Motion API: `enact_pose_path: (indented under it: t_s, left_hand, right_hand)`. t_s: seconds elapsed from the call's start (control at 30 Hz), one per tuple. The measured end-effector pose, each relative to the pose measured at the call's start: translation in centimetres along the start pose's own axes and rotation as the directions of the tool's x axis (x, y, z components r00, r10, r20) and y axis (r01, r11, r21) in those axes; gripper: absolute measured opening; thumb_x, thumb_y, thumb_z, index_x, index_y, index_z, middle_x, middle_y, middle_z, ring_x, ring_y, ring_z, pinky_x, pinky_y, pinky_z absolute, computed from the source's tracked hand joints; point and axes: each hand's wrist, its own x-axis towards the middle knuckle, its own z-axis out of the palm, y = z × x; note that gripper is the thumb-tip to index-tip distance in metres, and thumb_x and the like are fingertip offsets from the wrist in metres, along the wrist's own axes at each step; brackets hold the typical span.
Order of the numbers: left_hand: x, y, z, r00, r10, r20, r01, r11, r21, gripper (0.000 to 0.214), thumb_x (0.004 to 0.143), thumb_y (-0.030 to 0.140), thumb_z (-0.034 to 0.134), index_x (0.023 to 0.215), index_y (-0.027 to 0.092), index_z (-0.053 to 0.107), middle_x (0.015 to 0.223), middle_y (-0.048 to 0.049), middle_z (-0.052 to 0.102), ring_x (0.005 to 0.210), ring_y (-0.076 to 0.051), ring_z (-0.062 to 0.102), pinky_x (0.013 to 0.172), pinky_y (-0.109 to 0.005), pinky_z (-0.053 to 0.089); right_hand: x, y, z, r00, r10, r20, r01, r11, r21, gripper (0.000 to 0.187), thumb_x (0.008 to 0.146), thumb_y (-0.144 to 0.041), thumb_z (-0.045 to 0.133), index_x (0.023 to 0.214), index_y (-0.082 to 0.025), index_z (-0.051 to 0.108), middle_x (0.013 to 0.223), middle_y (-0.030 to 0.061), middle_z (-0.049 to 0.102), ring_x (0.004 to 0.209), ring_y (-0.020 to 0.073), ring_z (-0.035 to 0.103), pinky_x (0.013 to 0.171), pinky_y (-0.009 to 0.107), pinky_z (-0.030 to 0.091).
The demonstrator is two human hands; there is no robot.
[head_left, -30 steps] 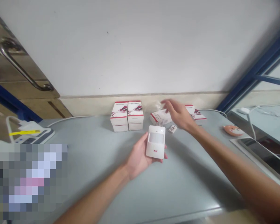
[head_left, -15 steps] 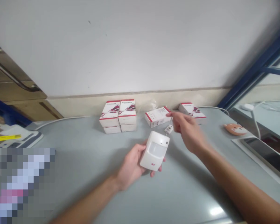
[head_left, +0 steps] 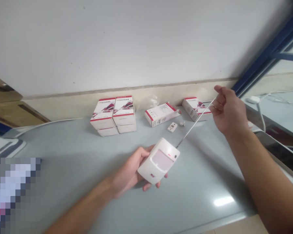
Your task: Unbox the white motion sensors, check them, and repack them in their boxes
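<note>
My left hand (head_left: 128,170) grips a white plastic sensor unit (head_left: 158,161) with a frosted window and a small red light, held tilted above the grey table (head_left: 88,182). A thin metal antenna (head_left: 194,122) runs from the unit's top corner up to the right. My right hand (head_left: 228,110) pinches the antenna's tip, raised above the table near the blue frame. A small white part (head_left: 172,127) lies on the table behind the unit.
Stacked red-and-white boxes (head_left: 114,115) stand by the wall, one box (head_left: 161,114) lies flat, another (head_left: 194,107) sits behind the antenna. A white cable (head_left: 46,123) runs along the back. A blue frame (head_left: 261,55) and a dark tablet (head_left: 280,149) are at right.
My right hand took the antenna tip at the unit and pulled it out up and to the right. My left hand tilted the unit and lowered it slightly.
</note>
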Motion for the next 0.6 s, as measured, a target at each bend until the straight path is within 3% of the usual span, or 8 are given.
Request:
enact_pose_path:
  t_s: [0.2,0.3,0.47,0.6]
  left_hand:
    - [0.2,0.1,-1.0,0.995,-0.069,0.072,0.076,0.993,-0.091,0.054,0.1,0.05,0.031,0.123,0.013,0.062,0.091,-0.0155,0.072,0.07,-0.022,0.065,0.05,-0.026,0.036]
    - [0.3,-0.3,-1.3,0.996,-0.055,0.071,0.064,0.99,-0.125,0.053,0.099,0.05,0.032,0.12,0.012,0.063,0.089,-0.015,0.072,0.068,-0.022,0.065,0.052,-0.027,0.038]
    - [0.2,-0.5,-1.6,0.997,-0.064,0.043,0.071,0.983,-0.168,0.051,0.097,0.049,0.036,0.115,0.01,0.064,0.092,-0.0173,0.072,0.067,-0.023,0.067,0.056,-0.03,0.041]
    - [0.2,-0.3,-1.8,0.996,-0.073,0.048,0.08,0.981,-0.179,0.053,0.097,0.049,0.036,0.117,0.008,0.064,0.092,-0.019,0.072,0.067,-0.023,0.067,0.055,-0.03,0.041]
  right_hand:
    - [0.0,-0.3,-0.1,0.998,-0.066,0.024,0.066,0.998,0.02,0.006,0.091,-0.024,0.07,0.091,-0.02,0.075,0.062,-0.0086,0.028,0.05,0.0088,0.02,0.048,0.037,0.016]
    - [0.0,0.4,0.0,0.999,0.008,0.037,-0.01,0.999,0.044,0.007,0.089,-0.026,0.073,0.092,-0.02,0.076,0.064,-0.0077,0.035,0.05,0.0077,0.024,0.045,0.032,0.019]
    - [0.5,1.6,-0.5,0.973,0.187,0.138,-0.196,0.979,0.057,0.008,0.091,-0.031,0.075,0.095,-0.024,0.075,0.086,-0.0011,0.062,0.071,0.0097,0.058,0.056,0.021,0.048]
    - [0.9,1.9,-1.1,0.972,0.174,0.16,-0.182,0.983,0.035,0.007,0.093,-0.031,0.076,0.099,-0.028,0.073,0.086,-0.0025,0.064,0.075,0.012,0.064,0.063,0.021,0.056]
